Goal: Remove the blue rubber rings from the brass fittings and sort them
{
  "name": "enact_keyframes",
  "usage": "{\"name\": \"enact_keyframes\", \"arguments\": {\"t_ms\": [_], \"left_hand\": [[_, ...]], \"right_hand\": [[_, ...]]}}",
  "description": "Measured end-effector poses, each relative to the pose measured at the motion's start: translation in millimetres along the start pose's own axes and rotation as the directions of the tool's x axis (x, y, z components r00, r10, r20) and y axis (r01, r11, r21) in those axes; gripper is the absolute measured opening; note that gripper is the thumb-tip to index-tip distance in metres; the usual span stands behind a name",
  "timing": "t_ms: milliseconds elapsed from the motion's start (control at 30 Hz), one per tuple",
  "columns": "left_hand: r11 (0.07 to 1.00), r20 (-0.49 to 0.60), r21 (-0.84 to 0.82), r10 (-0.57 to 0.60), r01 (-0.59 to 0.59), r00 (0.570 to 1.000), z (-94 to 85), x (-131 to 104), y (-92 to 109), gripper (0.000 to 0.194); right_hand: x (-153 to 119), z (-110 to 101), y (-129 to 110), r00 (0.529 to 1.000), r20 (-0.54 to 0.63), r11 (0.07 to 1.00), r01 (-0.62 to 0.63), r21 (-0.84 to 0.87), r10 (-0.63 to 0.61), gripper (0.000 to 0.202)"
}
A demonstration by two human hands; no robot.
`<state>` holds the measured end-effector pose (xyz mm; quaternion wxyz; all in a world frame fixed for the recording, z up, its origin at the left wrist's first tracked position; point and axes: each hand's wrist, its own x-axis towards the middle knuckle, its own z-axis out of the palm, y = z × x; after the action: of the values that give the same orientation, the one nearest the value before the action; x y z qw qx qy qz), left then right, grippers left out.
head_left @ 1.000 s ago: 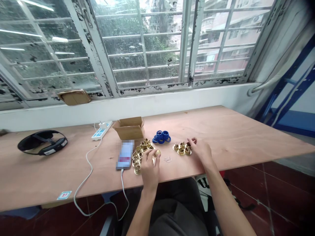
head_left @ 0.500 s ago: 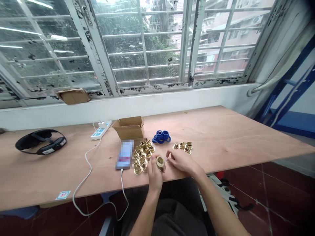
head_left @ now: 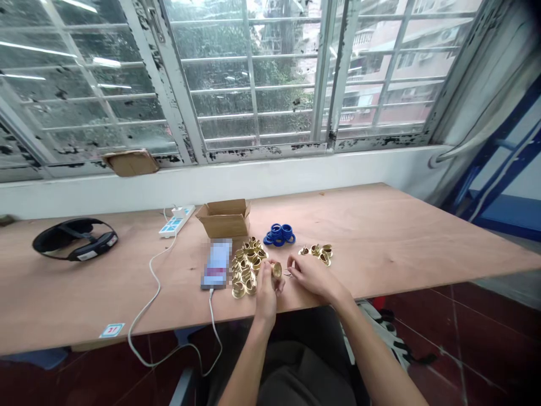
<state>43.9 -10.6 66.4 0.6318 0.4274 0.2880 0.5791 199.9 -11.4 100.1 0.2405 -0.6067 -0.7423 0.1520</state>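
Near the table's front edge, my left hand (head_left: 266, 287) is closed around a round gold-coloured metal fitting (head_left: 276, 270), one end of which faces right. Just to its right, my right hand (head_left: 307, 273) has its thumb and fingertips drawn together; whatever lies between them is too small to make out. Some thin, pale bits (head_left: 288, 273) show by the right fingertips. Left of my left hand lies a pile of similar gold fittings (head_left: 247, 262). A smaller group of gold fittings (head_left: 324, 258) sits beyond my right hand. Blue rings (head_left: 276, 235) are heaped behind both hands.
An open cardboard box (head_left: 226, 225) stands behind the pile. Beside it lie a phone (head_left: 217, 264) with a white cable (head_left: 153, 270) and a power strip (head_left: 175, 223). A black headset (head_left: 80, 242) rests at the left of the wooden table (head_left: 380, 225).
The gold fitting in my left hand has turned: its round opening faced me before and now its end points more to the right. My right hand has barely moved.
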Motion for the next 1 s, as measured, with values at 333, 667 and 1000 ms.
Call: {"name": "enact_keyframes", "arguments": {"t_ms": [333, 667, 1000], "left_hand": [[0.998, -0.045, 0.056, -0.026, 0.029, 0.999, -4.0, 0.4, -2.9, 0.044], [0.996, -0.043, 0.086, -0.027, 0.031, 0.999, -7.9, 2.9, -6.4, 0.044], [0.999, -0.021, 0.018, -0.038, 0.039, 0.999, -8.1, 4.0, -4.8, 0.041]], "right_hand": [[-14.6, -22.4, -33.5, 0.955, 0.001, 0.887, 0.277, 0.370, -0.298, 0.007], [-9.3, -13.0, -35.9, 0.957, -0.018, 0.831, 0.260, 0.492, -0.289, 0.013], [-8.6, -16.8, -36.7, 0.975, -0.025, 0.796, 0.195, 0.573, -0.221, 0.019]]}}
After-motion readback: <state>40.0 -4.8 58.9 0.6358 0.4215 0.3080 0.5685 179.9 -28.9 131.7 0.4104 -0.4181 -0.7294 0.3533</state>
